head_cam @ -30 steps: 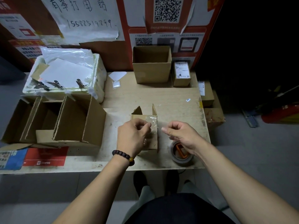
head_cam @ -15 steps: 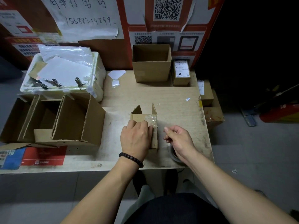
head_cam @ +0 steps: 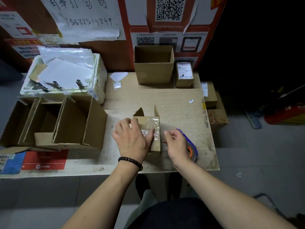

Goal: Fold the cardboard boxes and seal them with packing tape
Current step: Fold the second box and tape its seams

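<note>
At the desk's [head_cam: 178, 100] left edge stand open cardboard boxes [head_cam: 66, 123], with a white foam box [head_cam: 99, 70] of papers behind them. Near the middle, the small box [head_cam: 155, 146] lies on the desk, two flaps sticking up at its far end. The left hand [head_cam: 132, 139] rests flat on it, fingers straight, pressing clear packing tape [head_cam: 154, 129] onto the cardboard. Just right of the box, the right hand [head_cam: 176, 144] has its grip curled narrow, pinching something too small to tell, over the tape roll [head_cam: 192, 149] on the desk.
</note>
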